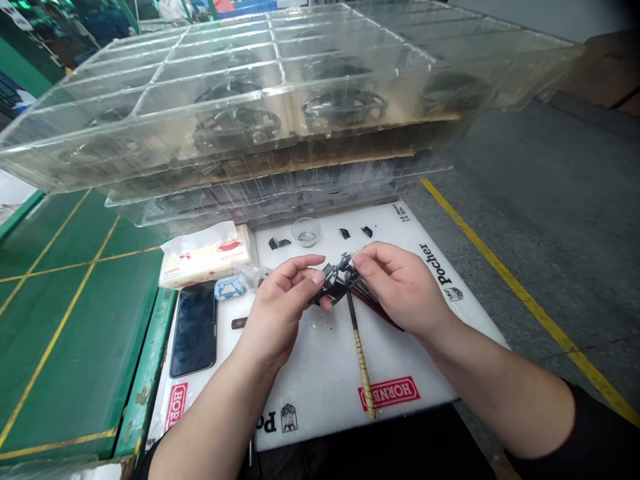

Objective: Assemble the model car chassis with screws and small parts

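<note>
My left hand is closed around a small black plastic part, its thumb on top and a fingertip showing underneath. The part has an irregular, open-worked shape. At its upper right end, the thumb and forefinger of my right hand pinch together; the exact contact point is partly hidden. Below the part, a thin tool with a black shaft and a yellow wrapped handle lies on the white foam sheet. A long dark red item rests partly under my right hand.
Stacked clear compartment trays with dark parts overhang the back. Small black pieces lie near a clear cup. At left are a tissue pack, a phone, a blue-white packet and a green table.
</note>
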### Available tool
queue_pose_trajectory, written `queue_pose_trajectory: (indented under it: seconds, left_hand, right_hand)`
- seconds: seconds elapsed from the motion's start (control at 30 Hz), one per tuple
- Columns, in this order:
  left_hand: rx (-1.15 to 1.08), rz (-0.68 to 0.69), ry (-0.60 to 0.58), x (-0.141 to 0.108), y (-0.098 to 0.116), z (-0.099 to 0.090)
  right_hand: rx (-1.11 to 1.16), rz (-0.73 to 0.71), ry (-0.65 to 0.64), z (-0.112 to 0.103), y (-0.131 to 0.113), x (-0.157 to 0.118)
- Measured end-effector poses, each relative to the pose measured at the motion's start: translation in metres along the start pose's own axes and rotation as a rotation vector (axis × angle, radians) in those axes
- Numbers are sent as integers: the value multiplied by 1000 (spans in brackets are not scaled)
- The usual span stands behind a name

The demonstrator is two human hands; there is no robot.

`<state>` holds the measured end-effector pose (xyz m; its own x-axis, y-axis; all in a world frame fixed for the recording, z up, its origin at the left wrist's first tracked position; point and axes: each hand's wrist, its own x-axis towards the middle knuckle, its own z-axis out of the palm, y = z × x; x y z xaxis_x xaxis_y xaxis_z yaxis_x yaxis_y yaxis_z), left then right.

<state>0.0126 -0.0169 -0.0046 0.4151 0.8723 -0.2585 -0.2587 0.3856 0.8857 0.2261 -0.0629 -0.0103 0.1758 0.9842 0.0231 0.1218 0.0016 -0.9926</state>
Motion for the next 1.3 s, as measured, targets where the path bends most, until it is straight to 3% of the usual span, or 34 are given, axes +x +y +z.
queue_pose_trajectory:
  seconds: [0.33, 0.7, 1.03, 1.3]
  left_hand:
    - [-83, -98, -11, 2, 4, 2]
    - [-117, -96, -36, 2, 3, -1]
    - [110, 123, -78, 0, -4, -3]
    - [134, 168, 0, 2, -6, -3]
  right_hand:
    - [4, -26, -23, 0, -1, -1]
    - [93, -43, -3, 0, 0, -1]
    - [287, 47, 36, -1, 5, 2]
    - [179, -13, 5, -3, 4, 0]
